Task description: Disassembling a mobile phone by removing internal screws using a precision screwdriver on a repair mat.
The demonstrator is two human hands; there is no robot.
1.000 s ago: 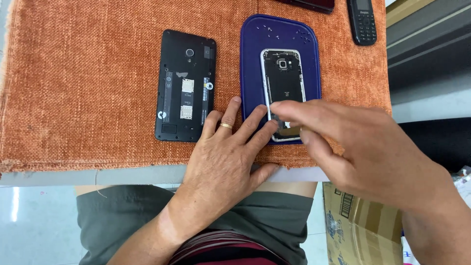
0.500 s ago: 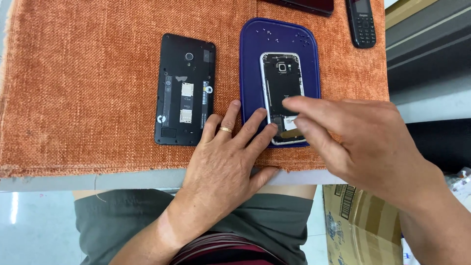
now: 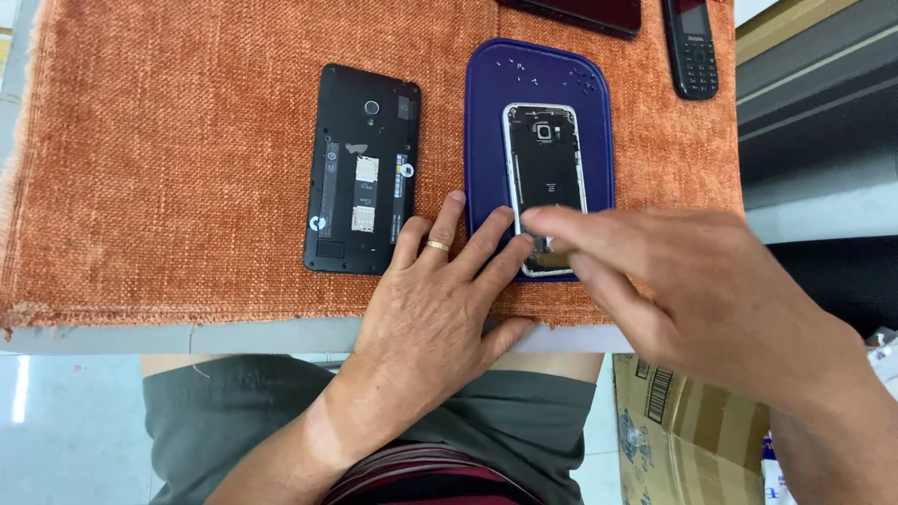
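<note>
An orange cloth (image 3: pixel 187 168) covered the desk (image 3: pixel 234 335) almost to its near edge, where a pale strip of the top showed. On the cloth toward the right side lay a dark blue mat (image 3: pixel 486 140) with rounded corners, and on it an opened phone (image 3: pixel 545 168) with a silver frame, its back off and the black inner parts showing. A few tiny screws (image 3: pixel 552 73) lay scattered on the mat near its far edge.

The left hand (image 3: pixel 435 318) rested flat at the near edge of the desk, fingers spread, a ring (image 3: pixel 437 246) on one of them. Its longest fingertips reached onto the mat and touched the near left corner of the opened phone, holding it down; it pinched nothing. The right hand (image 3: pixel 711 290) came in from the right side, blurred, its fingers drawn together over the near end of the opened phone. Whether it pinched a small part or tool there could not be told.

Just left of the mat, on the cloth, lay a larger black phone (image 3: pixel 362 168) face down with its cover off, card slots visible. At the far edge a keypad phone (image 3: pixel 690 47) lay near the right corner, with a dark flat device (image 3: pixel 580 14) beside it, cut off by the picture. Below the desk on the right stood a cardboard box (image 3: pixel 683 421).
</note>
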